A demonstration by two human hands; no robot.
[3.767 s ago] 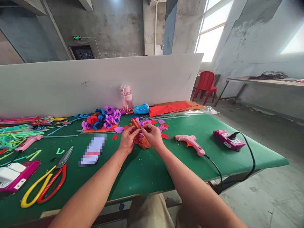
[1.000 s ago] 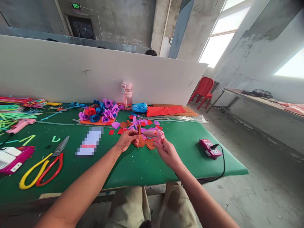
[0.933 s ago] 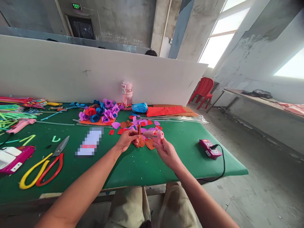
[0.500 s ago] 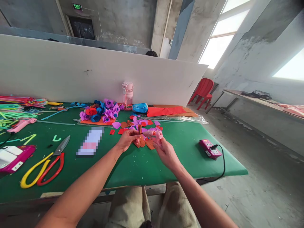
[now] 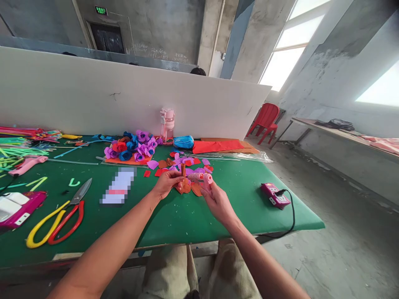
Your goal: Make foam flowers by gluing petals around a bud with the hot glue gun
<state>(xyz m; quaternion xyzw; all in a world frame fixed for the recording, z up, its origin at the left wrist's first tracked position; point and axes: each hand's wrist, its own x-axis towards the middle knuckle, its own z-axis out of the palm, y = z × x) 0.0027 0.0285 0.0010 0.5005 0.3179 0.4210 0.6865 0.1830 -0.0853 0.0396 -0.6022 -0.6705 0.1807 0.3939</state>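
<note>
Between the fingertips of my left hand is an upright brown paper piece, rolled at its top. My right hand is wrapped round a pink glue gun, whose nozzle points left at the brown piece, close to it; whether they touch is too small to tell. Loose purple petals, red petals and brown petals lie on the green table around and behind my hands. Behind them to the left, purple, blue and red paper flowers sit in a pile.
Scissors, a second pink glue gun and a power strip lie left. A blurred flat rectangle is nearer. Behind stand a pink bottle and white board. A corded pink socket block sits right.
The glue gun in my right hand has tilted slightly and shifted a little. My left hand keeps the brown piece in nearly the same place. The view has shifted very slightly.
</note>
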